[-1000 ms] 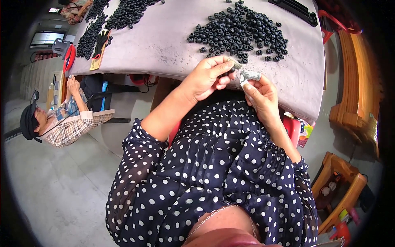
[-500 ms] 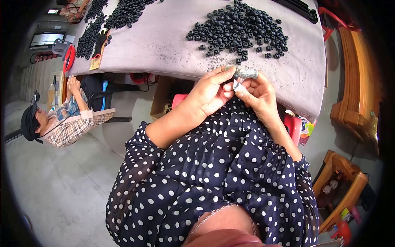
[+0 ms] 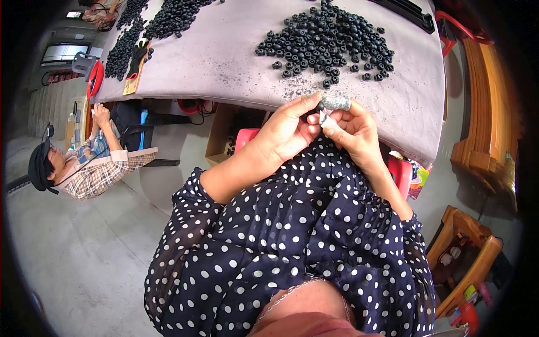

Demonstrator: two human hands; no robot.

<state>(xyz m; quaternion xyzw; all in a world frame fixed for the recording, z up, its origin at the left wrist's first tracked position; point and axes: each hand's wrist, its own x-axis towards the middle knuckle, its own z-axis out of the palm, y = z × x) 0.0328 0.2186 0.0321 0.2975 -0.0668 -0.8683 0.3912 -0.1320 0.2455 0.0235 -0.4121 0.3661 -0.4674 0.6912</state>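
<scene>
Right hand (image 3: 355, 128) | clamped on grey cylinder (image 3: 335, 103) | left hand (image 3: 289, 130) fingertips pinching its end

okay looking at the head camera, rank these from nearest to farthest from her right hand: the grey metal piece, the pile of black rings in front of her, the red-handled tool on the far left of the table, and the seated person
From the right hand:
1. Grey metal piece, held at its fingertips.
2. Pile of black rings, just beyond on the table.
3. Red-handled tool, at the table's far left.
4. Seated person, off the table's left end, on the floor side.
</scene>
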